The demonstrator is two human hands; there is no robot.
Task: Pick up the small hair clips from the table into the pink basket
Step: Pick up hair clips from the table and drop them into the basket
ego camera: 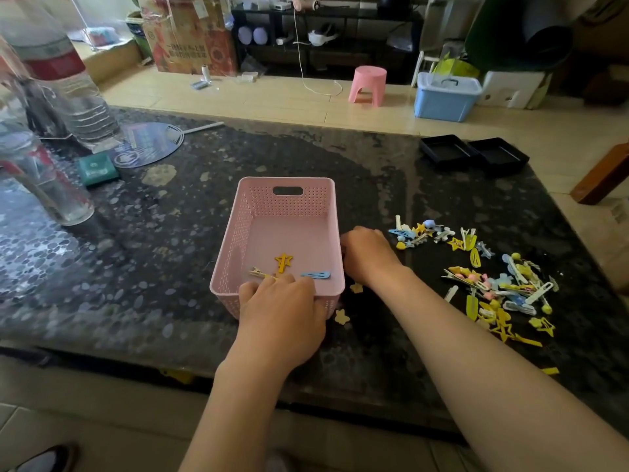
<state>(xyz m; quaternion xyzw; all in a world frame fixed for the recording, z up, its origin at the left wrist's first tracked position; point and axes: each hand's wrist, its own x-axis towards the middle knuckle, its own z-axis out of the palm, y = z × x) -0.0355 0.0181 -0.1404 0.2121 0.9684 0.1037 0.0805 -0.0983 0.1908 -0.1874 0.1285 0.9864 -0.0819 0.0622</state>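
Note:
The pink basket point(235, 233) stands in the middle of the dark table. Inside it, near the front wall, lie a yellow star clip point(283, 261), a blue snap clip point(316, 274) and a pale yellow clip point(258, 273). My left hand point(282, 306) lies over the basket's near rim with the fingers curled over the edge. My right hand point(367, 253) rests on the table against the basket's right wall, fingers curled under; what they hold is hidden. A pile of several small yellow, blue and pink hair clips point(493, 284) is spread to the right. Two small yellow star clips point(342, 316) lie by the basket's near right corner.
Tall plastic bottles point(68, 83) and a glass jar point(47, 189) stand at the far left, with a round hand fan point(146, 144) and a green box point(98, 170) behind the basket. Two black trays point(473, 153) sit at the far right. The table's front edge is under my forearms.

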